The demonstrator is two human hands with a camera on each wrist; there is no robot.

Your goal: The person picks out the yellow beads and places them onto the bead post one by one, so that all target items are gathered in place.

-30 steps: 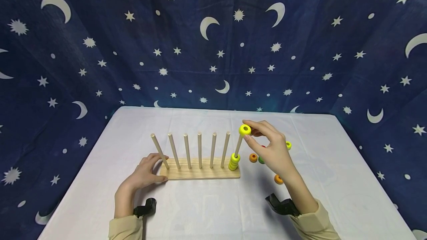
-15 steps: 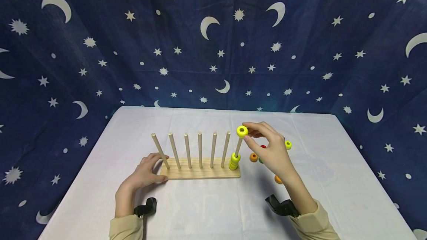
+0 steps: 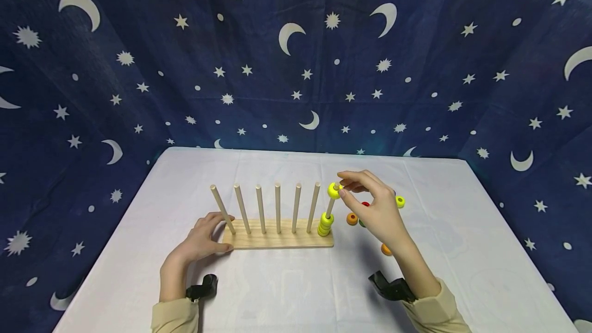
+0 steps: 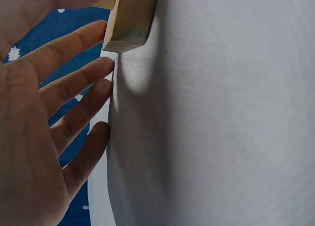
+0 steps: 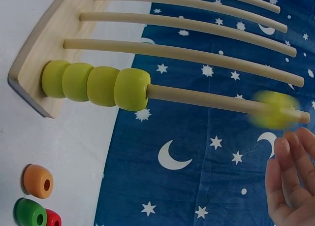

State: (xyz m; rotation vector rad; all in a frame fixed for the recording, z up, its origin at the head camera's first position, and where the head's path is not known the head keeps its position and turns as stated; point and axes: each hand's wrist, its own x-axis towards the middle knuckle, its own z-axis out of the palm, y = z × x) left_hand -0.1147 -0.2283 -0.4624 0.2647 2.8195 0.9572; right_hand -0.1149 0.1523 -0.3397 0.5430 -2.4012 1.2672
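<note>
A wooden peg board with a row of upright pegs stands on the table. My left hand holds its left end, thumb at the front edge and fingers at the back; in the left wrist view the index fingertip meets the board's end. Several yellow beads are stacked at the foot of the rightmost peg. Another yellow bead, blurred, is threaded near that peg's top. My right hand is beside it, and in the right wrist view its fingertips are apart from the bead.
Right of the board lie loose beads: orange, green, red and a yellow one further back. A second orange bead is partly behind the right wrist. A star-patterned cloth hangs behind the white table.
The yellow bead has moved left from the right fingers onto the rightmost peg and slid down past its tip. The right fingers have let it go. The left hand has stayed still.
</note>
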